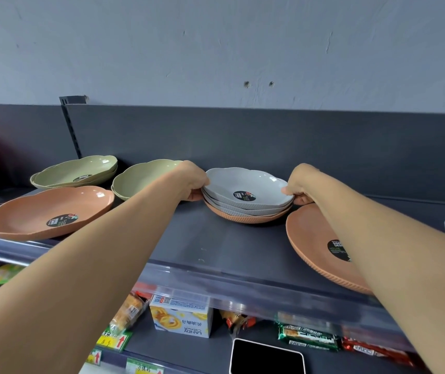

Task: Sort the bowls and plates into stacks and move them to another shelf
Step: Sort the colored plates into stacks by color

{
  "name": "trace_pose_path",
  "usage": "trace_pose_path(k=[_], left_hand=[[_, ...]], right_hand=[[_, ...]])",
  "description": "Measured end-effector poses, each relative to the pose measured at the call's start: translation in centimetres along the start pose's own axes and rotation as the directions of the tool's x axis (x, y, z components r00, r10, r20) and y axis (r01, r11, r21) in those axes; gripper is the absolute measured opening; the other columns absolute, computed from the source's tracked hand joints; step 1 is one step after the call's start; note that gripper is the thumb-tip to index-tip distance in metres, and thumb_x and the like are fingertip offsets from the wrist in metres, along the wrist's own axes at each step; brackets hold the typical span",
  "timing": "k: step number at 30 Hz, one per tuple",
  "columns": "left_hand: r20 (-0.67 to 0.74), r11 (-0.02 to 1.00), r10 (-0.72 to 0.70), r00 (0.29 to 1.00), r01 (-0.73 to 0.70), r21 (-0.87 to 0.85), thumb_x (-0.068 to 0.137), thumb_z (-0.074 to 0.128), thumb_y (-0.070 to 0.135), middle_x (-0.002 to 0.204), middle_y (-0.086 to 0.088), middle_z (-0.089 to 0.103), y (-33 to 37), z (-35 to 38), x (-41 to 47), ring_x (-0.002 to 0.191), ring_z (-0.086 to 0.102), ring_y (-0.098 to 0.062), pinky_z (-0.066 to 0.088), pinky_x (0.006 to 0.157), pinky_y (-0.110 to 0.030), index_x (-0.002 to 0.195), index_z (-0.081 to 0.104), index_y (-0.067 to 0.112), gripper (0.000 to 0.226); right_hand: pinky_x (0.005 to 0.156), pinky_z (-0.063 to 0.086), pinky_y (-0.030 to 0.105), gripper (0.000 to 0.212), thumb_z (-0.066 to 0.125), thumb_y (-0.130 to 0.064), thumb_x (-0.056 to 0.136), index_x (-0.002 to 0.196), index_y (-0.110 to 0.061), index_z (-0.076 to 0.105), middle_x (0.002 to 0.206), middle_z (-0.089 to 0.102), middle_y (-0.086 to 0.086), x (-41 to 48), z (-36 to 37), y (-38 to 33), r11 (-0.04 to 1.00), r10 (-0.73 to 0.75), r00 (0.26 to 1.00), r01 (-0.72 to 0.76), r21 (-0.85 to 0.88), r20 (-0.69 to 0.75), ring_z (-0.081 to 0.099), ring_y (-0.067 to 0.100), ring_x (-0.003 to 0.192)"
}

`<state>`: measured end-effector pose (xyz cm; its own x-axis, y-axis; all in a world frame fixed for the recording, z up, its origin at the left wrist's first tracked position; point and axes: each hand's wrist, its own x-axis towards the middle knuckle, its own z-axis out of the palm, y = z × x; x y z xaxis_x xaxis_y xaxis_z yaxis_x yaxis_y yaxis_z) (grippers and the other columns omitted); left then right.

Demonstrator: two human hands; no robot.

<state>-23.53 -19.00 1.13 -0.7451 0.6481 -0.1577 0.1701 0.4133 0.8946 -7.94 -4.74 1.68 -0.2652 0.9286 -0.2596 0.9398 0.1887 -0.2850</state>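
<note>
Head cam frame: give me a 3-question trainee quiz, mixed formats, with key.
1. True or false: both hands grip the stack of grey bowls at opposite rims.
2. Multiple choice: what colour is the dish at the bottom of that stack? A green, B orange, C white.
3. Fill in: the orange plate under the right forearm lies near the shelf's ____ edge.

Key:
1. True; the left hand and right hand each hold a side.
2. B; the orange bottom dish shows under the grey ones.
3. Front; it slightly overhangs the shelf.
</note>
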Motion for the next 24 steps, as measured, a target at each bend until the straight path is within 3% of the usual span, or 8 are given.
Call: trace_pose_path(k=[3, 5, 9, 12, 15, 18, 22, 24], left_hand=[[-0.027, 1.000, 0.019, 0.999, -0.019, 0.007, 0.090, 0.047, -0.007, 0.076, -0.007, 0.052, 0.2, 0.1, -0.2, 0.061, 0.051, -0.015, 0.045, 0.052, -0.024, 0.070, 0.046, 0.008, 0.025], [-0.025, 0.999, 0.024, 0.999, -0.024, 0.027, 0.087, 0.047, -0.008, 0.085, -0.010, 0.054, 0.2, 0.2, -0.4, 0.065, 0.053, -0.017, 0.046, 0.052, -0.023, 0.070, 0.046, 0.007, 0.023], [-0.023, 0.996, 0.053, 0.998, -0.051, 0.069, 0.089, 0.043, -0.004, 0.086, -0.011, 0.056, 0.4, 0.4, -0.9, 0.074, 0.059, -0.025, 0.052, 0.060, -0.028, 0.074, 0.049, 0.005, 0.018], [-0.009, 0.996, 0.058, 0.998, -0.057, 0.071, 0.091, 0.036, -0.002, 0.085, -0.015, 0.057, 0.9, 0.5, -1.8, 0.081, 0.067, -0.038, 0.058, 0.068, -0.040, 0.092, 0.052, -0.001, 0.016], [-0.009, 0.998, 0.059, 0.998, -0.058, 0.031, 0.090, 0.036, -0.002, 0.102, -0.017, 0.056, 1.0, 0.4, -2.2, 0.091, 0.067, -0.043, 0.059, 0.071, -0.044, 0.109, 0.049, -0.003, 0.022], [-0.047, 0.998, 0.058, 0.997, -0.060, -0.037, 0.090, 0.036, -0.006, 0.103, -0.016, 0.054, 0.8, 0.2, -2.3, 0.082, 0.064, -0.040, 0.058, 0.064, -0.048, 0.111, 0.047, -0.002, 0.024], [-0.095, 0.985, 0.030, 0.995, -0.045, -0.165, 0.089, 0.036, -0.007, 0.095, -0.017, 0.057, 0.8, -0.8, -2.0, 0.069, 0.062, -0.034, 0.058, 0.048, -0.045, 0.110, 0.050, -0.003, 0.025], [-0.120, 0.967, 0.003, 0.993, -0.034, -0.252, 0.089, 0.036, -0.010, 0.085, -0.015, 0.056, 1.0, -1.5, -2.0, 0.061, 0.059, -0.031, 0.052, 0.031, -0.040, 0.106, 0.050, -0.001, 0.023]], right_hand=[[0.045, 0.033, 0.022, 0.034, 0.044, -0.021, 0.097, 0.067, -0.008, 0.046, 0.026, 0.049, 0.002, 0.1, 0.5, 0.0, 1.000, 0.000, 0.999, 0.001, 0.015, -0.052, 0.045, 0.012, 0.018], [0.047, 0.038, 0.022, 0.033, 0.045, -0.017, 0.097, 0.065, -0.007, 0.046, 0.030, 0.052, 0.002, 0.0, 0.6, 0.2, 0.998, -0.023, 0.997, 0.027, 0.051, -0.080, 0.051, 0.013, 0.033], [0.064, 0.053, 0.027, 0.022, 0.047, -0.005, 0.094, 0.073, -0.001, 0.048, 0.071, 0.059, 0.012, 0.6, 0.8, 0.4, 0.971, -0.073, 0.991, 0.096, 0.219, -0.110, 0.061, 0.025, 0.065], [0.083, 0.058, 0.039, 0.010, 0.047, 0.004, 0.089, 0.081, 0.001, 0.052, 0.078, 0.055, 0.017, 0.5, 1.0, 0.4, 0.923, -0.043, 0.988, 0.097, 0.371, -0.151, 0.061, 0.032, 0.073], [0.072, 0.058, 0.038, 0.020, 0.046, 0.005, 0.088, 0.069, -0.001, 0.048, 0.073, 0.051, 0.014, 0.2, 1.1, 0.8, 0.887, -0.039, 0.985, 0.113, 0.448, -0.170, 0.057, 0.030, 0.066], [0.052, 0.046, 0.030, 0.027, 0.049, -0.009, 0.093, 0.067, -0.004, 0.048, 0.075, 0.053, 0.015, 0.0, 0.3, 1.3, 0.857, -0.069, 0.975, 0.166, 0.488, -0.210, 0.050, 0.025, 0.056], [0.053, 0.046, 0.028, 0.017, 0.048, -0.007, 0.093, 0.090, 0.000, 0.062, 0.088, 0.061, 0.018, -0.6, -0.9, 2.4, 0.892, -0.076, 0.966, 0.177, 0.416, -0.248, 0.056, 0.029, 0.073], [0.056, 0.046, 0.028, 0.017, 0.052, -0.008, 0.093, 0.086, 0.002, 0.062, 0.081, 0.061, 0.016, -1.0, -1.1, 3.0, 0.918, -0.083, 0.974, 0.157, 0.363, -0.210, 0.056, 0.026, 0.067]])
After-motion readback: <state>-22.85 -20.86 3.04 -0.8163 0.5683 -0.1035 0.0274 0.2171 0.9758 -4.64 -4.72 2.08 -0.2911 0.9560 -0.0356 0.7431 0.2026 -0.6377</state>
